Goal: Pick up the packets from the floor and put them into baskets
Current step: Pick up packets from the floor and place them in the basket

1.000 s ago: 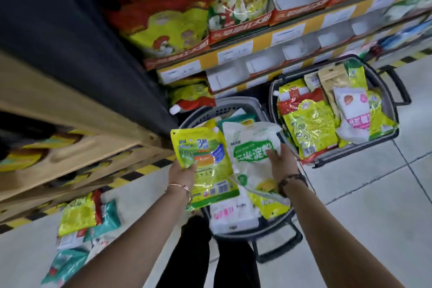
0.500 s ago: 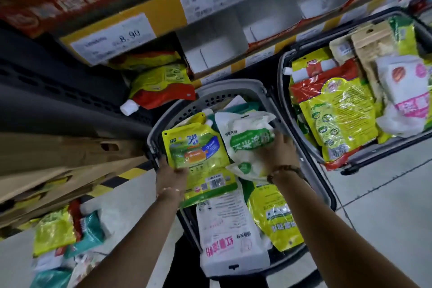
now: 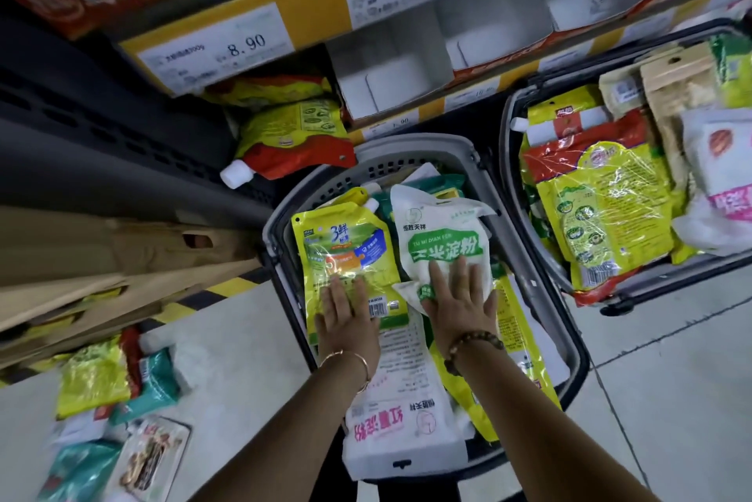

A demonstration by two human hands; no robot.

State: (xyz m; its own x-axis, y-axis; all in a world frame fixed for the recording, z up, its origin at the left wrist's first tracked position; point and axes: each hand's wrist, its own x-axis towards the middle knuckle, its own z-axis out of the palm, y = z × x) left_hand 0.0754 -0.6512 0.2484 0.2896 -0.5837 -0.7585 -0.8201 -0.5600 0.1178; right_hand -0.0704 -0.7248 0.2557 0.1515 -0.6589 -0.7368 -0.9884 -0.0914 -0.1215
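A grey basket [image 3: 407, 153] full of packets sits on the floor in front of me. My left hand [image 3: 346, 314] lies flat with straight fingers on a yellow-green spouted pouch [image 3: 346, 245] at the basket's left side. My right hand [image 3: 460, 302] presses flat on a white packet with a green label [image 3: 439, 241] beside it. Under them lie a white packet with pink lettering [image 3: 398, 424] and a yellow packet [image 3: 512, 342]. Several loose packets [image 3: 106, 387] lie on the floor at lower left.
A second dark basket [image 3: 508, 118], packed with yellow, red and white packets, stands to the right. Store shelves with price tags [image 3: 219, 45] run along the top, a yellow-red pouch [image 3: 293, 135] on the lowest shelf. Wooden crates [image 3: 101, 269] sit at left.
Both hands lowered the two packets into the grey basket and let go of their grip; the fingers now lie flat on top. The camera has moved closer and lower.
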